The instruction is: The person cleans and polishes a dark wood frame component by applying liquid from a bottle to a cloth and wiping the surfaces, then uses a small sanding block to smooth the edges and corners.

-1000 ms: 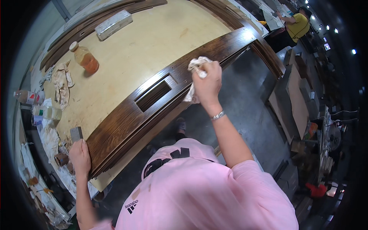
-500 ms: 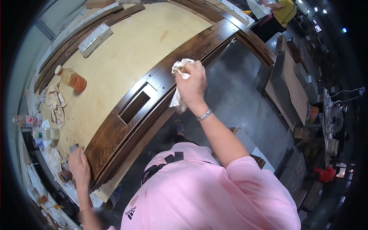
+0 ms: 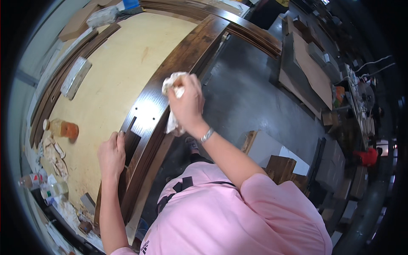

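With my right hand [image 3: 187, 104] bunching the crumpled white cloth [image 3: 172, 85] in closed fingers on the long dark-stained wooden plank [image 3: 170, 80] along the pale surface's [image 3: 110, 80] near edge, I'd wipe with the grain while my left hand [image 3: 111, 155], fingers curled over the plank's slot, steadies it

The single head view looks steeply down from above the person's own pink-shirted chest, close over the workbench [image 3: 106, 85] on the left and the dark floor [image 3: 250, 97] on the right. Its fisheye lens bends the long dark wooden board [image 3: 170, 80] into an arc and blackens the rim, while far shelves shrink at the right edge.
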The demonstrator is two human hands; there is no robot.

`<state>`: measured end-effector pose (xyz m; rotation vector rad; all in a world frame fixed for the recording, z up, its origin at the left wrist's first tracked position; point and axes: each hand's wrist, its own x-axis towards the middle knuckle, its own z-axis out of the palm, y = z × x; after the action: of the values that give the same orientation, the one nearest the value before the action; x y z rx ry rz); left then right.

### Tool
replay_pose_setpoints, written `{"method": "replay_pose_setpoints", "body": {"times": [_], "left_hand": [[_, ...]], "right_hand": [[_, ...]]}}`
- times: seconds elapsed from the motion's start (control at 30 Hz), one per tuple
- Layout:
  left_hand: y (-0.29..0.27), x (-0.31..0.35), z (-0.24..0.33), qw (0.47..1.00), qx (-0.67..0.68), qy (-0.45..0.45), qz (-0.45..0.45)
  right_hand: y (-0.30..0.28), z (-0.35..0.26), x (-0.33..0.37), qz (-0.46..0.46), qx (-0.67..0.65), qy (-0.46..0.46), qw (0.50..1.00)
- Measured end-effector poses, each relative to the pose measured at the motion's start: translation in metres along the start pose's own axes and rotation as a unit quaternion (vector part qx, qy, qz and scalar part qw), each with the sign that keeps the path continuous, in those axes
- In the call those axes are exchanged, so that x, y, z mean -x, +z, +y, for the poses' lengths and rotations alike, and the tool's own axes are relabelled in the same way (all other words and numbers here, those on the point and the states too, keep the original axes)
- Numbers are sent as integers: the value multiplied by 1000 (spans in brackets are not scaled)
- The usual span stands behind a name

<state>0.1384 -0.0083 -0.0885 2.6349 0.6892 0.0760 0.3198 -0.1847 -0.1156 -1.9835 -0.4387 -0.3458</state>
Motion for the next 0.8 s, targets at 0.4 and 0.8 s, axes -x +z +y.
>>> {"method": "replay_pose_setpoints", "body": {"times": [0.4,0.8], "left_hand": [[2,1,2,1000,-11,-3,25],[1,-3,6,1000,-18,-12,12]], "right_hand": [[10,22,-20,44,-6,39,998],[5,92,-105,154,15,10,988]]}}
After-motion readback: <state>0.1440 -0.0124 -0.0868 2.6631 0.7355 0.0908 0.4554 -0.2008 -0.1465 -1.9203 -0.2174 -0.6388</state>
